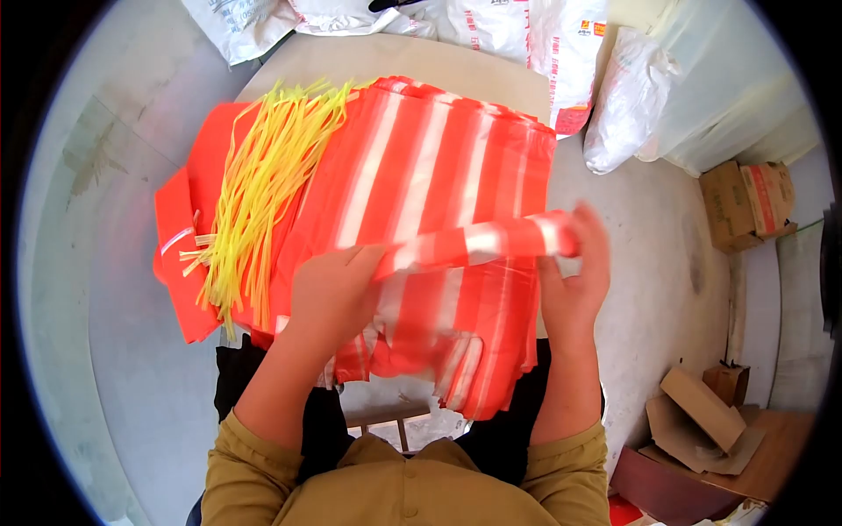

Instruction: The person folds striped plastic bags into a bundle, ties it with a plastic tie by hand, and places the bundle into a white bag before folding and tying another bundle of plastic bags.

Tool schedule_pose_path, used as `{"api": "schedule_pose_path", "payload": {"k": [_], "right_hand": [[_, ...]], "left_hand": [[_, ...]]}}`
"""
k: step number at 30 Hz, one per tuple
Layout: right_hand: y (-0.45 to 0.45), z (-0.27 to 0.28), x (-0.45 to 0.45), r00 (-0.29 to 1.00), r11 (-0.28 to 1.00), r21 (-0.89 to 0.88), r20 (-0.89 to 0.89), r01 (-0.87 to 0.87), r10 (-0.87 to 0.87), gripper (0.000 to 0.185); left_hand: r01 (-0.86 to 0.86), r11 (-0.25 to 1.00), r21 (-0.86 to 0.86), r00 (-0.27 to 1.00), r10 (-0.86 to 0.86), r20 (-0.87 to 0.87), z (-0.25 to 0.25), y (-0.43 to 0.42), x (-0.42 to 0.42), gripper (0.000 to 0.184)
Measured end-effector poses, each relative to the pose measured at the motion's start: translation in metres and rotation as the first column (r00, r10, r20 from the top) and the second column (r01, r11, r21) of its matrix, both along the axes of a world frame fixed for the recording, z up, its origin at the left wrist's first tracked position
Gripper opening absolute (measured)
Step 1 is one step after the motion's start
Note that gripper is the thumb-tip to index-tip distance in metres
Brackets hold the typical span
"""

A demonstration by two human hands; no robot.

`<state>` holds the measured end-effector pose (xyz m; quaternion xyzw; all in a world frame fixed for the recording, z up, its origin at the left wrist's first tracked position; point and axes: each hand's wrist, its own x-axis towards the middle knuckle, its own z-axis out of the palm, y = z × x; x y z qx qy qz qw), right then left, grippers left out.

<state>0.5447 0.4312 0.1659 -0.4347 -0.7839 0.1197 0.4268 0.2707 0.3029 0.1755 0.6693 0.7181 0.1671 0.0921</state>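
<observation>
A pile of red-and-white striped plastic bags covers much of the table, its near end hanging over the edge. Above the pile, a striped plastic bag folded into a narrow band stretches between my hands. My left hand is closed on the band's left end, fingers partly hidden under it. At the other end, my right hand pinches the band between thumb and fingers, slightly blurred by motion. Left of the pile lies a bunch of yellow ties, spread over plain red plastic sheets.
The beige tabletop shows behind the pile. White printed sacks stand beyond it, with another white bag at the right. Cardboard boxes sit by the right wall, and an opened carton lies at the lower right.
</observation>
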Motion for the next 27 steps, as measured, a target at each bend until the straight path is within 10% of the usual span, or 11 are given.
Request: {"api": "schedule_pose_path", "payload": {"k": [4, 6, 9, 16, 27], "right_hand": [[-0.002, 0.004, -0.012, 0.621, 0.958, -0.141, -0.783, -0.248, 0.046, 0.076], [-0.003, 0.002, -0.017, 0.532, 0.933, -0.179, -0.847, -0.312, 0.015, 0.081], [-0.004, 0.001, -0.019, 0.514, 0.86, -0.339, -0.851, -0.382, -0.107, 0.077], [-0.011, -0.011, -0.002, 0.869, 0.671, -0.651, -0.495, -0.355, -0.021, 0.054], [-0.05, -0.009, -0.022, 0.844, 0.577, -0.632, -0.489, -0.517, 0.22, 0.07]], "left_hand": [[0.06, 0.932, -0.357, 0.451, 0.294, 0.843, 0.02, -0.004, 0.023, 0.046], [0.189, 0.937, -0.293, 0.032, 0.293, 0.956, -0.01, -0.006, 0.038, 0.053], [0.186, 0.891, -0.414, -0.186, 0.446, 0.876, -0.032, -0.013, 0.066, 0.07], [0.209, 0.883, -0.42, 0.123, 0.402, 0.907, -0.037, -0.015, 0.079, 0.106], [0.231, 0.906, -0.354, 0.121, 0.334, 0.935, -0.033, -0.015, 0.075, 0.112]]}}
